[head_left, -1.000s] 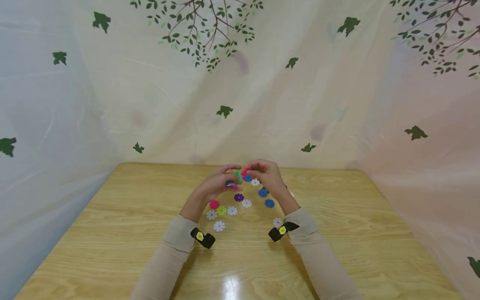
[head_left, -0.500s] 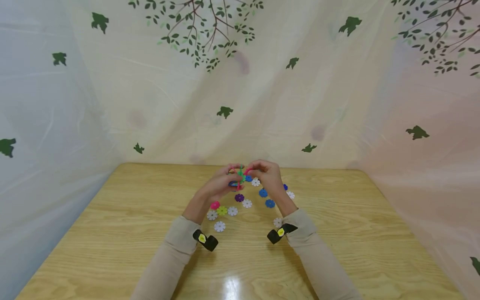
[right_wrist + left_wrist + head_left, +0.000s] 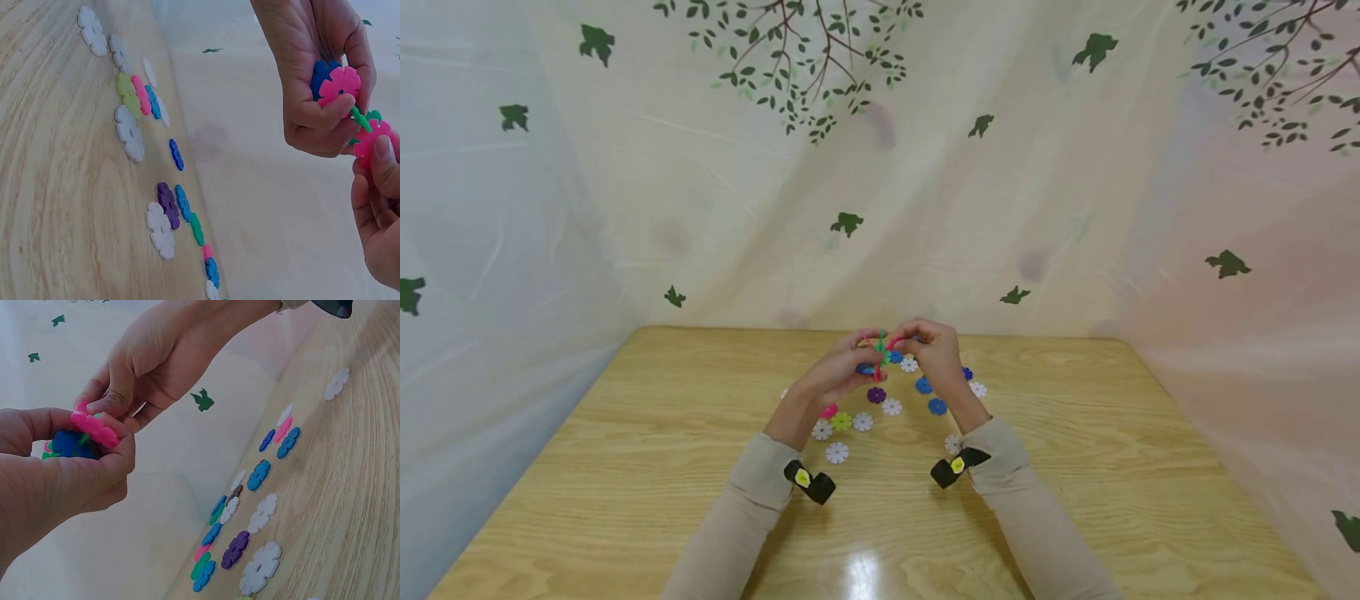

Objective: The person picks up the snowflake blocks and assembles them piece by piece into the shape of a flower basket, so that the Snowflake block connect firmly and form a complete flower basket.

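Note:
My left hand (image 3: 833,367) grips a cluster of joined flower-shaped plastic discs, raised over the far part of the table. A blue disc (image 3: 70,445), a pink disc (image 3: 339,86) and a green disc (image 3: 360,119) show between its fingers; the rest of the cluster is hidden by them. Close beside it, my right hand (image 3: 938,350) pinches another pink disc (image 3: 369,142) between thumb and fingers. In the right wrist view this pink disc overlaps green petals at the edge of the cluster, right at the left fingertips.
Loose flower discs lie flat on the wooden table (image 3: 662,467): several white ones (image 3: 838,452), a yellow-green one (image 3: 841,421), a purple one (image 3: 876,395) and several blue ones (image 3: 937,407). A patterned curtain (image 3: 737,250) hangs behind the table's far edge.
The left hand has shifted slightly right with the cluster, bringing it nearer the right hand. The right hand stays almost in place, pinching the pink disc throughout.

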Motion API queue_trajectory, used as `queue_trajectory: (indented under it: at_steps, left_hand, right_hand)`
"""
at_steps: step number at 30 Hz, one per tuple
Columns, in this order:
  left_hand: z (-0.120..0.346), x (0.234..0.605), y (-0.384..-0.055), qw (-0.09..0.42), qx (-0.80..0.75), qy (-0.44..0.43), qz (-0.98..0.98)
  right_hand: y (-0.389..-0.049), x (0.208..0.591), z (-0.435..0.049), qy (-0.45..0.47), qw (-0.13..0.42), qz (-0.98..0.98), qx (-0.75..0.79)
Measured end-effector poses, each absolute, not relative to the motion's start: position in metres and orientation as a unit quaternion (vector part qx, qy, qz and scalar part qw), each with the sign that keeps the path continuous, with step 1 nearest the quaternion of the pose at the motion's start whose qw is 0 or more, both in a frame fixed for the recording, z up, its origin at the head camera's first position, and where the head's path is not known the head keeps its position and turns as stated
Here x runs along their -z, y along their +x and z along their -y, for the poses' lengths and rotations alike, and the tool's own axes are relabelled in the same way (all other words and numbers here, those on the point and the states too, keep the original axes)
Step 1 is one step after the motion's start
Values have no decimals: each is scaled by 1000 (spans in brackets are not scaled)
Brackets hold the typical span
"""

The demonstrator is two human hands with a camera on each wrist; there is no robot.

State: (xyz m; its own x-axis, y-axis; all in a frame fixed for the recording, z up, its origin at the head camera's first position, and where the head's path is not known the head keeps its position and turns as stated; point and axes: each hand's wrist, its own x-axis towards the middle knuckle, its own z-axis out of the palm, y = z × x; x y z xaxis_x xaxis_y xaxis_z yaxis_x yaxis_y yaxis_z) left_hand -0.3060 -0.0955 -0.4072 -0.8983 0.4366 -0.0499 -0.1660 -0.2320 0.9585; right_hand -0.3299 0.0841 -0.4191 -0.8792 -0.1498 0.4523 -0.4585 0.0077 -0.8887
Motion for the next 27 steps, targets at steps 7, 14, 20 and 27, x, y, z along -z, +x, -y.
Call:
queue_trajectory:
  at_steps: [7,14,20,27]
  left_hand:
    - [100,410,-309,195,-776,118,-588]
    - [101,413,-310,181,-748,115,-628]
    - [100,415,-312,158,-744,84,-643]
    - [108,410,-314,139,-731,76,-664]
  right_hand:
    - [-329,418,-81,230,109,710,-657]
    - [-330,410,-96,252,28,753,-607]
    - [-330,398,-113,285,-42,800,-526]
    - [-334,399,-137,308,-121,839,-432]
